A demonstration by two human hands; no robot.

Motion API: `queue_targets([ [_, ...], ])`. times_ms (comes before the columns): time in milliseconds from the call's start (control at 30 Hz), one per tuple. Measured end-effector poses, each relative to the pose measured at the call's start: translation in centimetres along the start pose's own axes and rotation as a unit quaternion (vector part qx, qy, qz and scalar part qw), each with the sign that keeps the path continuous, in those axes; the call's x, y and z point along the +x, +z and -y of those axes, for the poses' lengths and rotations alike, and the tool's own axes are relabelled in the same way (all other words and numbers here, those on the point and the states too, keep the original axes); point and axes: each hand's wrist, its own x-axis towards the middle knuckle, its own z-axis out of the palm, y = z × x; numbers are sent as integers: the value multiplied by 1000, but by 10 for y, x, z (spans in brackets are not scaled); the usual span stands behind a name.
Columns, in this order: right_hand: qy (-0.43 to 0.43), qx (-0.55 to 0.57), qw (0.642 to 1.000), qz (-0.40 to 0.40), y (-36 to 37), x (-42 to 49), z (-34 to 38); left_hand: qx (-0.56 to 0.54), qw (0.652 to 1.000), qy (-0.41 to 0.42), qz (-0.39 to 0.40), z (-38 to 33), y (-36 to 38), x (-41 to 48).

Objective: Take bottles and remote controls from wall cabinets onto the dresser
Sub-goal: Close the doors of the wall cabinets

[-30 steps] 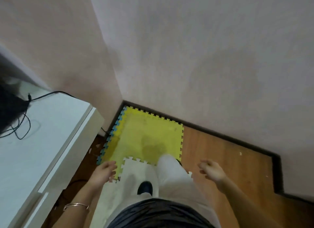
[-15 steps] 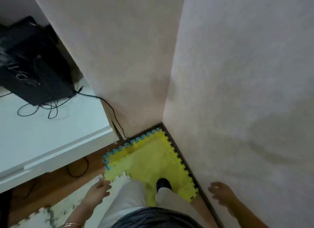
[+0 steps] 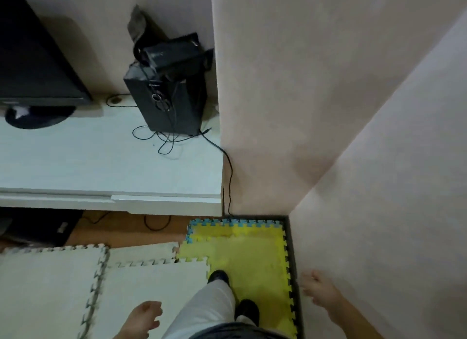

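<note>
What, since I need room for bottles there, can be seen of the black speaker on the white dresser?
The black speaker is a matte, box-shaped cabinet standing at the right rear corner of the white dresser, close to the wall. Its front carries a round, ring-like control. A smaller black device rests askew on its top. Thin black cables loop on the dresser at its base; one runs off the right edge.
</note>
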Motion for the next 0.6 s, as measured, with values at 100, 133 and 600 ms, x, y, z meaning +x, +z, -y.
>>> queue_targets([
  [100,4,-21,999,24,6,9,17,-21,1000,-5,10,-17,-1,-1],
  [133,10,-32,999,23,8,11,23,-21,1000,-3,12,-28,-4,-3],
  [600,-434,-129,890,55,-10,-75,318,0,858,506,-91,-268,-65,-136],
])
